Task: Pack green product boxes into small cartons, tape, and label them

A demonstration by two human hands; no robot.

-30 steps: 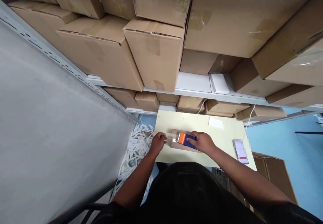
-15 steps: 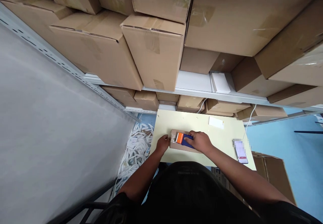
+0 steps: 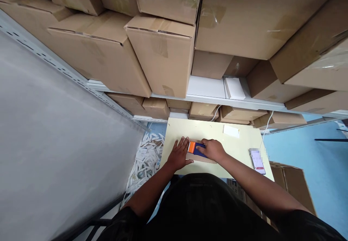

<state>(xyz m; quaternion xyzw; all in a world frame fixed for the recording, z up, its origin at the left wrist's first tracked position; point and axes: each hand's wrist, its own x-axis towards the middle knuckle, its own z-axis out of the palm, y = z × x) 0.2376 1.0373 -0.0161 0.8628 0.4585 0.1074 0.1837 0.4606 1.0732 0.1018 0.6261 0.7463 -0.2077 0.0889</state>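
A small flat cardboard box (image 3: 199, 158) lies on the pale yellow table (image 3: 239, 150). My right hand (image 3: 213, 150) grips an orange and blue tape dispenser (image 3: 195, 148) that rests on top of the box. My left hand (image 3: 179, 154) lies flat with fingers spread over the box's left end, right beside the dispenser's orange head. Most of the box is hidden under my two hands.
A white card (image 3: 231, 131) lies at the table's far side and a phone (image 3: 257, 160) on a white cable at its right edge. Shelves of large cardboard boxes (image 3: 160, 52) rise behind. Paper strips (image 3: 145, 159) litter the floor left; an open carton (image 3: 293, 186) stands right.
My left hand moved from a closed grip at the box's left edge to lying flat on its left end. The dispenser in my right hand shifted slightly along the box.
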